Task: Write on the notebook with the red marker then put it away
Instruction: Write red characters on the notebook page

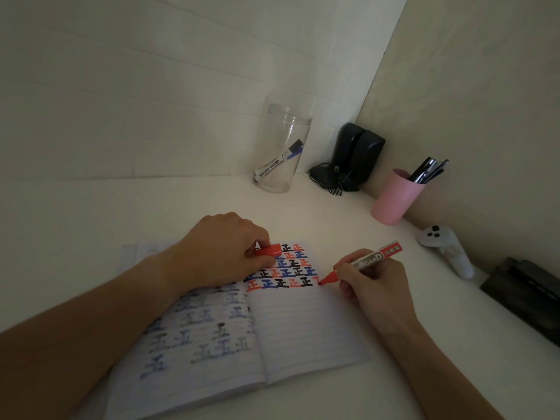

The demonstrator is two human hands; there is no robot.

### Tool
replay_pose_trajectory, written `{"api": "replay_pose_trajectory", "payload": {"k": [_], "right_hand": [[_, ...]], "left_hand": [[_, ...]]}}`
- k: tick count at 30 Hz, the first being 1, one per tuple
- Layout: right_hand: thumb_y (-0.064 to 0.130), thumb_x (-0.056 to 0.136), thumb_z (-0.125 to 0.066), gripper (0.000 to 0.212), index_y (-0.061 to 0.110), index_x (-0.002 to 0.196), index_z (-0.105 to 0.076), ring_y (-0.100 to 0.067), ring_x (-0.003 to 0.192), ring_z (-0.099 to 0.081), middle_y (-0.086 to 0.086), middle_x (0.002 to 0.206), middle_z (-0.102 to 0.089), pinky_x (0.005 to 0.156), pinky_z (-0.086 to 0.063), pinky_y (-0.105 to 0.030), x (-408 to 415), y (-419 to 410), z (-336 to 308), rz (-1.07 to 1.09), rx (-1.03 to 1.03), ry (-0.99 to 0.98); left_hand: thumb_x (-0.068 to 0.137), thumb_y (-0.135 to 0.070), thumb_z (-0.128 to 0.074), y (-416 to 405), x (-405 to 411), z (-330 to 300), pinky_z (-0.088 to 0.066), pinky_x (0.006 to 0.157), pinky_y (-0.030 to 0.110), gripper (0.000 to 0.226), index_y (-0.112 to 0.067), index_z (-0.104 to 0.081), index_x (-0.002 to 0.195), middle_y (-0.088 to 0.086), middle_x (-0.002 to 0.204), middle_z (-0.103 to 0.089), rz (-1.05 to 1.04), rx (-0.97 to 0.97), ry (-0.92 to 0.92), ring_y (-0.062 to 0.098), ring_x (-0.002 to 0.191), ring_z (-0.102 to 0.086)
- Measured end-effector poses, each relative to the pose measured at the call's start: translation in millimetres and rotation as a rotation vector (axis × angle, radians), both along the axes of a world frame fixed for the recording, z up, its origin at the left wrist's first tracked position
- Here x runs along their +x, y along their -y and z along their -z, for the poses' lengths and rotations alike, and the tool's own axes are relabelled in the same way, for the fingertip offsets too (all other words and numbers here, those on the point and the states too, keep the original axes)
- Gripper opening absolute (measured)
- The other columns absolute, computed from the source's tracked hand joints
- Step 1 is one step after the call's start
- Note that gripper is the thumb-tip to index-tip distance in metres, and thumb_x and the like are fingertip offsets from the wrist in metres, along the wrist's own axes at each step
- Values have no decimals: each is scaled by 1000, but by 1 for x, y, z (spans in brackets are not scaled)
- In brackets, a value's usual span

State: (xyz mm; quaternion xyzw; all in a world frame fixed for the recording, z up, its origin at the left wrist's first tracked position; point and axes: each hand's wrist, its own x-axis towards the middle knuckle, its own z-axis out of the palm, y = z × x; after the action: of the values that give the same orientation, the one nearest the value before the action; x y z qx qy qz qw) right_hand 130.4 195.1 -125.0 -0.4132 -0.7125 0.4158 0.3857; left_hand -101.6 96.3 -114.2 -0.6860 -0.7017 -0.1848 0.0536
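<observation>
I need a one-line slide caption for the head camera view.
Right hand writes with red marker on open notebook; left hand holds its cap.

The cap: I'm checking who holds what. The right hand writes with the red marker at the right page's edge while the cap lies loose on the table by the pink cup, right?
Not quite. The head view shows the red cap pinched in the left hand over the notebook. The right hand does hold the red marker there.
</observation>
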Motion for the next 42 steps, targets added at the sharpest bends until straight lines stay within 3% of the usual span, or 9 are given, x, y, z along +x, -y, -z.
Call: {"api": "replay_pose_trajectory", "payload": {"k": [10,16,27,33,42], "right_hand": [[8,77,-70,8,9,70,-74,-15,52,-59,-6,55,-67,58,-47,-32,0,-3,2,49,-14,-30],[0,81,-68,9,4,76,-75,-14,53,-62,-7,58,-70,53,-49,-22,0,2,-3,-51,-21,-28],[-4,81,-68,9,-1,75,-73,-14,50,-58,-7,55,-65,51,-47,-19,1,3,-3,-106,-7,-35],[-2,79,-67,9,1,73,-72,-13,49,-56,-5,53,-64,52,-46,-22,0,2,-2,-58,1,-21],[6,76,-70,11,9,66,-70,-14,50,-54,0,52,-64,55,-44,-27,1,0,0,23,13,-27]], "left_hand": [[88,-63,-50,0,-1,2,-35,65,29,37,-35,-64,106,-19,66,-45,7,25,6,5,71,-45],[88,-64,-49,-1,-1,2,-35,64,29,38,-35,-64,106,-20,65,-43,7,12,2,4,66,-43],[88,-64,-49,1,-1,2,-37,66,29,39,-34,-65,108,-18,69,-46,9,17,-1,6,72,-46],[88,-64,-49,0,-1,1,-34,62,27,38,-35,-65,106,-18,68,-48,13,16,-10,4,67,-46],[88,-64,-48,0,-2,3,-42,66,29,38,-35,-66,105,-17,74,-55,30,11,0,4,71,-50]]}}
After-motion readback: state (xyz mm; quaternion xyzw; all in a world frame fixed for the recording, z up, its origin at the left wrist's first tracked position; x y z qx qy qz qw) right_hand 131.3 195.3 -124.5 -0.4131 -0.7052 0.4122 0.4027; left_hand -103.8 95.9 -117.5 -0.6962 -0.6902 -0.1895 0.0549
